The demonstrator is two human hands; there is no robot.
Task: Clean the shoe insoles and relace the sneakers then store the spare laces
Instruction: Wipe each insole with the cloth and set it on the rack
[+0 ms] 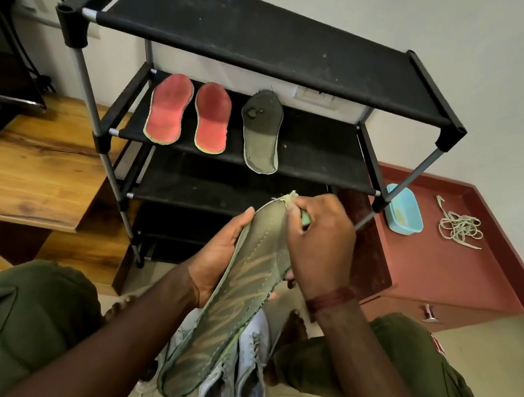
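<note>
My left hand (220, 259) holds a long olive-green insole (234, 304) from below, tilted with its toe end up. My right hand (320, 240) grips a small light-green cleaning tool (306, 219) against the insole's upper end. Under the insole stand two pale sneakers (237, 386) on the floor, side by side. On the black shoe rack's (266, 32) middle shelf lie two red insoles (170, 109) (213, 118) and one dark grey-green insole (262, 132). A tangle of pale laces (459, 227) lies on the red cabinet top.
A light-blue basin (402, 210) sits on the red cabinet (445, 274) beside the rack's right leg. A wooden table (19, 168) with a screen stand on it is at the left. My knees in green trousers flank the sneakers.
</note>
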